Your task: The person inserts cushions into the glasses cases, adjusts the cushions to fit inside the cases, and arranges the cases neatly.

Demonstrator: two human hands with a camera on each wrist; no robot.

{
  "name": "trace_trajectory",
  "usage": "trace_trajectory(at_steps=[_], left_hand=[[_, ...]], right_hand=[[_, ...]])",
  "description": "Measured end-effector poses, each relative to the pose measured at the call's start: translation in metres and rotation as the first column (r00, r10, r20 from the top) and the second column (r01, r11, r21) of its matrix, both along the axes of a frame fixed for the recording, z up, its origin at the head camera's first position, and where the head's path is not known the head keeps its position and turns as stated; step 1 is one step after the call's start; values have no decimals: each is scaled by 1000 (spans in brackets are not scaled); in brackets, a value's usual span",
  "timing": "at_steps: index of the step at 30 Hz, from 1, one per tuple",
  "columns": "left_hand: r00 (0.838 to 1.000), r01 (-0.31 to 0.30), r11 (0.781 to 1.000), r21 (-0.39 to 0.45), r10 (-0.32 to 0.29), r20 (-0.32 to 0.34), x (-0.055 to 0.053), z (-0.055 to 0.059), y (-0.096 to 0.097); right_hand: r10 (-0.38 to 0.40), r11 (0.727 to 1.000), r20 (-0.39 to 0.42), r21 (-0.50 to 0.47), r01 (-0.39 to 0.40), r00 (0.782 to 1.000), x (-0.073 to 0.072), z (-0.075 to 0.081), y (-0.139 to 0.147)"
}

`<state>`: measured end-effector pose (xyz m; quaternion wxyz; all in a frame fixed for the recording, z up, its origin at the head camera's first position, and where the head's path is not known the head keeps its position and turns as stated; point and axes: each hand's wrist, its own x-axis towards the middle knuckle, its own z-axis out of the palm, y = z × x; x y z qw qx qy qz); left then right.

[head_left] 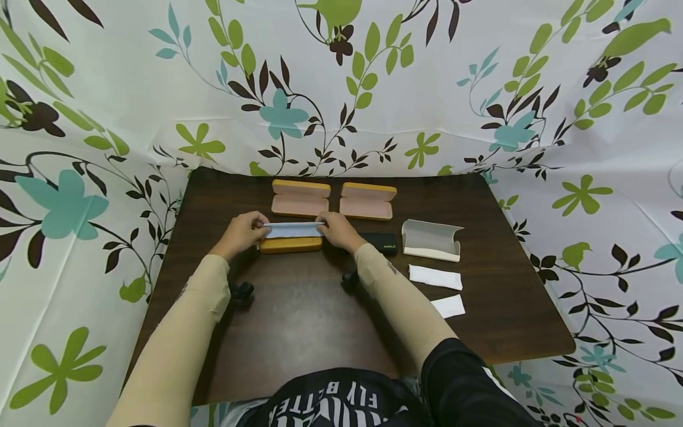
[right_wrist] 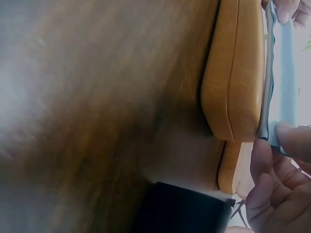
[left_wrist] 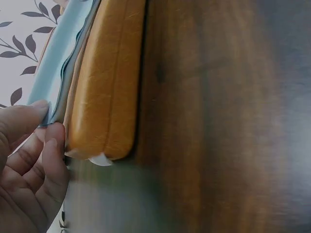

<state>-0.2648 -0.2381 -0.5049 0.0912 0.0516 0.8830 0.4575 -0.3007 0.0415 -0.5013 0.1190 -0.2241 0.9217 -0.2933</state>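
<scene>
Both hands hold a folded light blue cloth [head_left: 293,230] stretched level between them. In the left wrist view, my left hand [left_wrist: 29,162] pinches one end of the cloth [left_wrist: 60,53] between thumb and fingers. My right hand [right_wrist: 279,179] pinches the other end of the cloth [right_wrist: 282,82], thumb on top of it. Close below and in front of it lies a mustard-yellow eyeglass case [head_left: 290,245], long and round-cornered, with a seam along its side. A small white piece [left_wrist: 101,160] pokes out at the case's left end.
Two open yellow cases with pink linings, a left one [head_left: 300,205] and a right one [head_left: 366,207], stand at the back. Right of my hands lie a black case [head_left: 381,242], an open white case [head_left: 431,243] and two folded white cloths [head_left: 434,277] on the dark wooden table [head_left: 501,308].
</scene>
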Motion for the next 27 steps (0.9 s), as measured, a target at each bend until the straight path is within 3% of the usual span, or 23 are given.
trace_trajectory(at_steps=[8, 17, 21, 27], left_hand=[[999, 18, 1000, 13, -19, 38, -25, -3, -1], [1000, 6, 999, -32, -6, -1, -54, -2, 2], [1000, 2, 999, -52, -1, 23, -62, -6, 2], [1000, -18, 998, -61, 17, -10, -72, -7, 4]], right_hand=[[-42, 999, 7, 19, 42, 999, -20, -5, -3], [-104, 994, 12, 32, 103, 995, -41, -4, -7], [-120, 992, 35, 50, 119, 992, -45, -6, -9], [-145, 987, 12, 66, 143, 989, -53, -8, -11]])
